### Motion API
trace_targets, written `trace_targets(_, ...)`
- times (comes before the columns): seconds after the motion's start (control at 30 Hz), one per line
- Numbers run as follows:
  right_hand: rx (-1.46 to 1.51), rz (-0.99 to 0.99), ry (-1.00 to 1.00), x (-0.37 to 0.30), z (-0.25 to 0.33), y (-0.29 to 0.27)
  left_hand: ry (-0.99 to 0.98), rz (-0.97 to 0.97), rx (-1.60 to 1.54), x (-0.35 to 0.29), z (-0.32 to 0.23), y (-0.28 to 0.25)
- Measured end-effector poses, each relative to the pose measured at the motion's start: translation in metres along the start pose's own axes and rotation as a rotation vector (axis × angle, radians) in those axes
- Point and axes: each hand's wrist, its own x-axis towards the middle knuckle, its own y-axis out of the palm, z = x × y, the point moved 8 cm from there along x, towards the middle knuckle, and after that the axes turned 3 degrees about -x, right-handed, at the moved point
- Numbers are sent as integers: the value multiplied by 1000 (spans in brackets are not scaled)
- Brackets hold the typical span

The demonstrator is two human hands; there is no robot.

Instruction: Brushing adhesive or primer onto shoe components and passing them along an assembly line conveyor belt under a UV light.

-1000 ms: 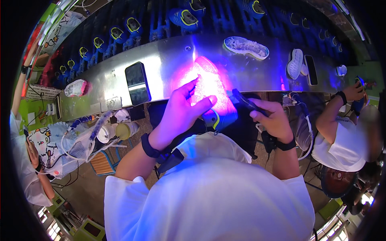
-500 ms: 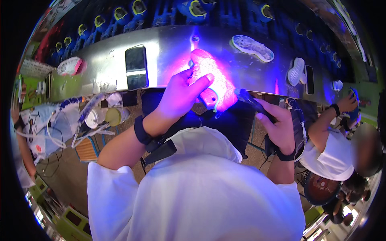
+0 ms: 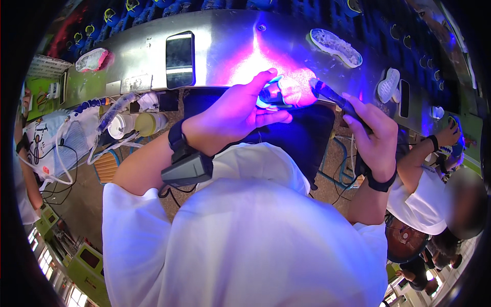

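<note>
In the middle, under strong pink and violet light, a shoe upper lies on its side with its opening toward my left hand. My left hand grips the opening end, thumb above and fingers below. My right hand is closed around the dark handle of a brush. The bristles rest at the rounded far-right end of the upper. Glare washes out much of the upper's surface, and what fills its opening is hard to make out.
Along the metal bench lie a dark phone, a pale shoe sole, another white sole and a pink-and-white piece. Tubs and hoses stand at left. Blue holders line the back. A co-worker's arm is at right.
The shoe upper has turned so its opening faces my left hand and its closed end points right. My right hand and the brush have shifted right and up. The view has tilted slightly.
</note>
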Motion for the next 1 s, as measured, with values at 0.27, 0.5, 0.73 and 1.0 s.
trace_targets(0.27, -4, 55, 36, 7, -6, 2, -286, 142, -368, -1, 17, 8)
trace_targets(0.5, 65, -89, -86, 5, -2, 28, -509, 317, -732, -25, 19, 27)
trace_targets(0.73, 230, -27, 149, -3, -45, 61, 188, 13, 156, 8, -98, -13)
trace_targets(1.0, 525, -254, 466, -14, -107, 52, 598, -946, 1946, 96, -365, -58)
